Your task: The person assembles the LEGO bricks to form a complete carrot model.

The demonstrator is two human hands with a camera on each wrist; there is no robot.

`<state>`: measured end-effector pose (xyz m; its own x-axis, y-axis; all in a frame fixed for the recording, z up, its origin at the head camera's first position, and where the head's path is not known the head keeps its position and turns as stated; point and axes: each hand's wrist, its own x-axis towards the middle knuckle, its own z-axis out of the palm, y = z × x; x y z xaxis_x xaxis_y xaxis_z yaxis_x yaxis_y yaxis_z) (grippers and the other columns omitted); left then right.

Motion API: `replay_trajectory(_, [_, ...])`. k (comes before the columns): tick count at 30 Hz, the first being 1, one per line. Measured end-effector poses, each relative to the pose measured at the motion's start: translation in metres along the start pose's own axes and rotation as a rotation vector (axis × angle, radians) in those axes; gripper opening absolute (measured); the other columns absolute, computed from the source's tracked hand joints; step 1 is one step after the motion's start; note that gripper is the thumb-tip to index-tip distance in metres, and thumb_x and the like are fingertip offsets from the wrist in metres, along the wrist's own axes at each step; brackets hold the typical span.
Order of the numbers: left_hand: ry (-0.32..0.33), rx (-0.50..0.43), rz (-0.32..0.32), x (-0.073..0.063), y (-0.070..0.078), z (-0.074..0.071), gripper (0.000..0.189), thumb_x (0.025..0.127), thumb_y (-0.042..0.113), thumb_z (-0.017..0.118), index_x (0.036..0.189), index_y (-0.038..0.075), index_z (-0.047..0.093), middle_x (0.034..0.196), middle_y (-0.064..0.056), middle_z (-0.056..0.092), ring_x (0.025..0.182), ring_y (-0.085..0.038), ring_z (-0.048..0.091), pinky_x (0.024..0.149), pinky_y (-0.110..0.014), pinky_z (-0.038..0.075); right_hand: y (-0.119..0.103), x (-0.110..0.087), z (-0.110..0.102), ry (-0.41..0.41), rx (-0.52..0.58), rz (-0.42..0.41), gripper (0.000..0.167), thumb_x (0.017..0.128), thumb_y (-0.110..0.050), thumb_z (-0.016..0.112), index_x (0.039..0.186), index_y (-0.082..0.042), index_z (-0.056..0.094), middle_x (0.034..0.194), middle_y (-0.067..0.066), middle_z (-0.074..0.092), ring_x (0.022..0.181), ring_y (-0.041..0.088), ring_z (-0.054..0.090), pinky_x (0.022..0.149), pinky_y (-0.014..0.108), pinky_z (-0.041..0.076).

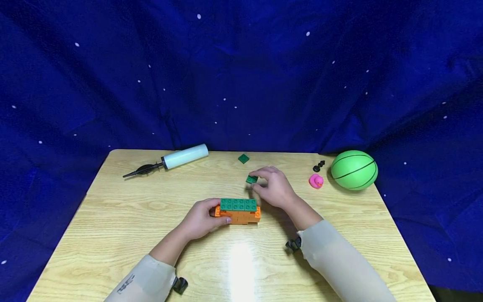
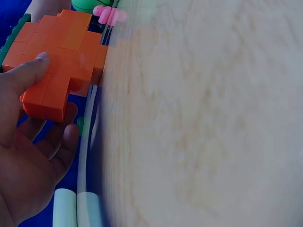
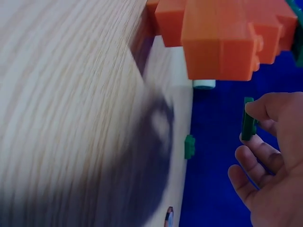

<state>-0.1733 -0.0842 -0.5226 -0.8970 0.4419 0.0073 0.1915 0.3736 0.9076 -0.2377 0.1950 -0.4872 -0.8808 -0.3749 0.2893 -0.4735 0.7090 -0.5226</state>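
Note:
My left hand (image 1: 201,218) grips the left end of a block build made of orange bricks (image 1: 243,218). A row of green bricks (image 1: 237,204) runs along the top of it. In the left wrist view, the thumb lies across the broad stepped orange face (image 2: 71,42). Beyond the build's right end, my right hand (image 1: 275,188) pinches a small green studded plate (image 3: 246,120) between thumb and fingertip. That plate is held apart from the build, its other fingers loosely bent. Farther back, a second green plate (image 1: 243,158) lies on the table.
A hand pump (image 1: 185,156) with a pale blue barrel and black nozzle lies at the table's back left. At the back right are a green ball (image 1: 354,170), a pink rubber duck (image 1: 316,181) and a small black piece (image 1: 317,167). A blue curtain (image 1: 241,75) hangs behind the wooden table (image 1: 124,235).

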Motion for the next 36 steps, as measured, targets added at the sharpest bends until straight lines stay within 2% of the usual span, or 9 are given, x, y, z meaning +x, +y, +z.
replay_trajectory(5, [-0.001,-0.003,0.007,0.000,0.000,0.000,0.037,0.089,0.028,0.085,0.123,0.021,0.073,0.108,0.006,0.074,0.092,-0.011,0.071,0.079,-0.029,0.059,-0.008,-0.011,-0.009,0.020,0.023,-0.044,0.030,0.092,-0.018,0.074,0.121,-0.015,0.077,0.123,0.006,0.072,0.119,0.031,0.064,0.107,0.053,0.047])
replay_trajectory(17, [-0.004,-0.007,0.018,0.001,-0.002,0.000,0.038,0.088,0.028,0.086,0.123,0.022,0.073,0.107,0.007,0.074,0.090,-0.010,0.071,0.078,-0.030,0.060,-0.019,-0.033,-0.029,0.052,0.151,-0.119,0.033,0.090,-0.014,0.077,0.122,-0.017,0.078,0.122,0.002,0.071,0.108,0.022,0.066,0.085,0.045,0.058])
replay_trajectory(25, [0.001,0.019,0.022,0.000,-0.001,0.000,0.036,0.088,0.029,0.085,0.122,0.023,0.073,0.104,0.009,0.073,0.086,-0.011,0.069,0.076,-0.030,0.059,-0.028,-0.046,-0.037,0.066,0.188,-0.193,0.031,0.088,-0.013,0.077,0.118,-0.016,0.079,0.120,0.002,0.072,0.106,0.022,0.068,0.086,0.044,0.058])
replay_trajectory(36, [0.000,0.007,0.021,0.000,-0.002,0.000,0.034,0.088,0.029,0.086,0.120,0.024,0.073,0.104,0.008,0.073,0.085,-0.012,0.069,0.075,-0.031,0.059,-0.032,-0.058,-0.037,0.032,0.238,-0.258,0.032,0.085,-0.007,0.076,0.115,-0.015,0.080,0.117,0.001,0.071,0.108,0.020,0.068,0.084,0.037,0.058])
